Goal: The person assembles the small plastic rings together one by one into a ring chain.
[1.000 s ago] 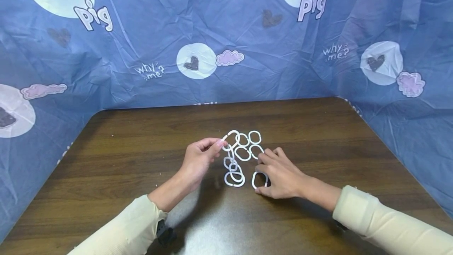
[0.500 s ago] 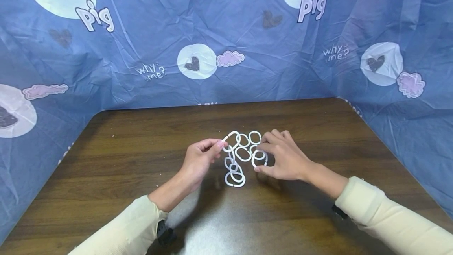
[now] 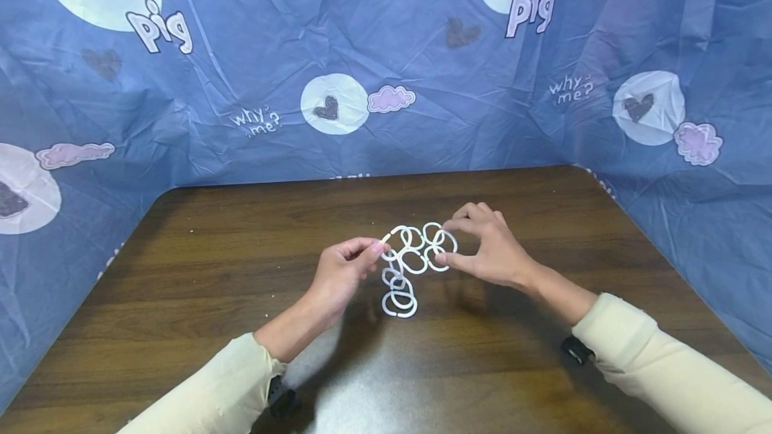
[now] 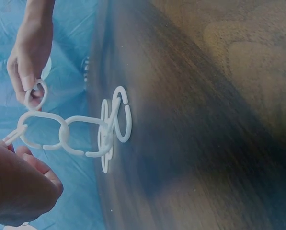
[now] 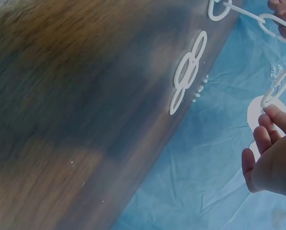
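Several white plastic chain links hang in a short chain [image 4: 67,135] from my left hand [image 3: 338,276]. Thumb and fingers of that hand pinch the top link [image 3: 398,228], while the lower end of the chain rests on the wooden table. My right hand [image 3: 500,253] pinches a single white link [image 3: 456,244] between thumb and fingertips, held up off the table. In the right wrist view this link [image 5: 264,102] is near the raised chain; whether they touch cannot be told. Several loose links [image 5: 177,72] lie on the table beyond the chain, partly overlapped by the held link in the head view.
The brown wood-grain table [image 3: 241,233] has rounded far corners. A blue printed cloth [image 3: 386,146] stands behind it and along both sides. Dark bands [image 3: 577,349] circle the wrists below the pale sleeves [image 3: 627,333].
My right hand has picked a link up from the table and carried it away from me, up beside the loose links. My left hand has stayed in place, pinching the chain.
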Demonstrator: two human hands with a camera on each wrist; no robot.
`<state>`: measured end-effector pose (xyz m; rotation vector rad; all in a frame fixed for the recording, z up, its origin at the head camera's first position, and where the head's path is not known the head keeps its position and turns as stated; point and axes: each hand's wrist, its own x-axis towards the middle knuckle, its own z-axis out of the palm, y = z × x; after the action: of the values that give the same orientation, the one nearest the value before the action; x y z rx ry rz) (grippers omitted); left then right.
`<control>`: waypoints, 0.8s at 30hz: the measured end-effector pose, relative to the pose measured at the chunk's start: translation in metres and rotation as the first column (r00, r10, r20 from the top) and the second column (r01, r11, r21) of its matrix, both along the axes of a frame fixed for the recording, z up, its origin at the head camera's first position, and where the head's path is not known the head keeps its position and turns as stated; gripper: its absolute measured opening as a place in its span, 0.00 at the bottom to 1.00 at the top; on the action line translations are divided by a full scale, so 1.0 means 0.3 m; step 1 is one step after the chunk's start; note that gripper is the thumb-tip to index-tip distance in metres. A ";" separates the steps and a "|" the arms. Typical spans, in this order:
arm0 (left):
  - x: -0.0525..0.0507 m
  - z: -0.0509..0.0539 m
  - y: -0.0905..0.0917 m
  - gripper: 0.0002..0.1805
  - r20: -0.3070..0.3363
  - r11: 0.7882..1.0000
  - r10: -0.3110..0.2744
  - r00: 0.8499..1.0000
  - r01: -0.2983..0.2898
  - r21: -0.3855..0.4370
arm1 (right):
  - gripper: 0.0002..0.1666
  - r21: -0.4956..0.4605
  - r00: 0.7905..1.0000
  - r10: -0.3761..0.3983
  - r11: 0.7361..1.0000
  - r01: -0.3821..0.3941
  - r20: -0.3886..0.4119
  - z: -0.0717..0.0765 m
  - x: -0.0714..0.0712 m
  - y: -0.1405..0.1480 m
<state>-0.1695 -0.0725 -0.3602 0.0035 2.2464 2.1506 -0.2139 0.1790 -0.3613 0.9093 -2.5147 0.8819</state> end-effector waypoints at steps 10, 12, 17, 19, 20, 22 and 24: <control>0.002 -0.004 0.008 0.09 0.024 1.000 -0.016 1.000 0.016 -0.012 | 0.18 -0.292 0.978 0.035 0.956 0.027 0.205 0.039 -0.020 -0.003; 0.003 -0.005 0.010 0.09 0.031 1.000 -0.020 0.999 0.020 -0.008 | 0.17 -0.323 0.972 0.048 0.946 0.030 0.229 0.046 -0.024 -0.004; 0.006 -0.005 0.015 0.09 0.037 1.000 -0.025 0.999 0.025 -0.004 | 0.16 -0.384 0.944 0.075 0.922 0.058 0.321 0.061 -0.027 -0.017; 0.006 -0.006 0.017 0.09 0.035 1.000 -0.030 0.999 0.030 -0.004 | 0.17 -0.430 0.924 0.103 0.900 0.072 0.370 0.067 -0.026 -0.029; 0.004 -0.008 0.018 0.09 0.031 0.999 -0.034 0.999 0.034 -0.003 | 0.18 -0.461 0.911 0.126 0.884 0.077 0.393 0.070 -0.025 -0.036; 0.003 -0.011 0.021 0.09 0.024 0.999 -0.039 0.999 0.039 -0.001 | 0.19 -0.540 0.882 0.191 0.838 0.083 0.432 0.075 -0.025 -0.054; 0.001 -0.013 0.023 0.09 0.019 0.999 -0.047 0.999 0.047 0.003 | 0.20 -0.617 0.853 0.262 0.782 0.087 0.452 0.080 -0.025 -0.072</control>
<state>-0.1692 -0.0655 -0.3642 0.0355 2.2102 2.1213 -0.2213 0.1575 -0.3375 0.6145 -2.2767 2.0737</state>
